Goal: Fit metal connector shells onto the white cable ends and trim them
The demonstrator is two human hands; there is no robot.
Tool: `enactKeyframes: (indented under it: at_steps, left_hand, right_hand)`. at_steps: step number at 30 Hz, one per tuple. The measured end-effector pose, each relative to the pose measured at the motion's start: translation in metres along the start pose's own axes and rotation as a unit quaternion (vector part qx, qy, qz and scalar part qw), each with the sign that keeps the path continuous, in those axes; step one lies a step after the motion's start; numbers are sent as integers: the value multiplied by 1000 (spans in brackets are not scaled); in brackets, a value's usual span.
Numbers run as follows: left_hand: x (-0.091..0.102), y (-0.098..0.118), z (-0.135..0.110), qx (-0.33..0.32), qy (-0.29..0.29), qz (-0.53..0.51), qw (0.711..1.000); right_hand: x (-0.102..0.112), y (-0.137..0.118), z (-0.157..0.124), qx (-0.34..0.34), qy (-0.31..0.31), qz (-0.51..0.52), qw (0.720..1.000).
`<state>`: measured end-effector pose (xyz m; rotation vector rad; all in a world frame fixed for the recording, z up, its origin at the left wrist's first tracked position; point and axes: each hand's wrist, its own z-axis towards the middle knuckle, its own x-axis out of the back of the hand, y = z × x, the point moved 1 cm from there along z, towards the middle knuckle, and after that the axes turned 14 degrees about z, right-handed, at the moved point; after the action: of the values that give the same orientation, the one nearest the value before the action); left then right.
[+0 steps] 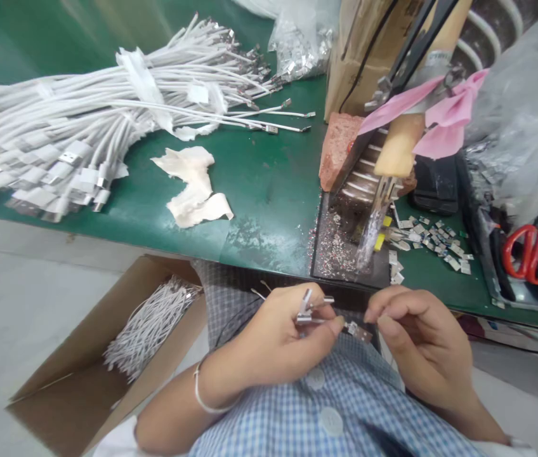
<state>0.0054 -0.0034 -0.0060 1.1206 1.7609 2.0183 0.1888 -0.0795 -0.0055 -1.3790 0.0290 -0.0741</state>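
Observation:
My left hand (273,333) is closed around a few thin white cable ends with metal connector tips (314,308), held just below the near edge of the green table (269,190). My right hand (416,343) pinches a small metal connector shell (358,330) against those tips. Both hands hover over my blue checked shirt. A soldering iron (393,165) with a tan handle slants down in its stand right above the hands.
A big bundle of white cables (83,127) lies at the table's left. Crumpled white tape (195,187) sits mid-table. Small metal shells (431,238) are scattered right, beside red scissors (530,254). A cardboard box with cables (145,330) stands lower left.

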Motion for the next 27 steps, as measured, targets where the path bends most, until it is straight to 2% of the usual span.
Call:
enactKeyframes:
  at_steps: [2,5,8,12,16,23,27]
  left_hand:
    - [-3,-3,-1,-10,-47,8,999]
    - [-9,-9,-3,-48,-101,26,993]
    - [-13,-11,-4,-75,-119,36,989]
    - [-8,-7,-4,-53,-86,59,993]
    - [-1,-3,-5,-44,-56,25,997]
    - [4,-4,-3,-72,-23,37,996]
    - [6,-3,-1,-70,-28,48,996]
  right_hand:
    - [1,0,0,9,-2,-20,1000]
    - [-3,0,4,23,-63,-52,996]
    - [-8,-2,8,39,-105,-64,992]
    - [-9,-2,11,26,-79,-63,995]
    - [-7,-1,10,14,-43,-54,998]
    - [-7,-4,12,11,-48,-65,997]
    - [-5,-3,11,2,-55,-70,996]
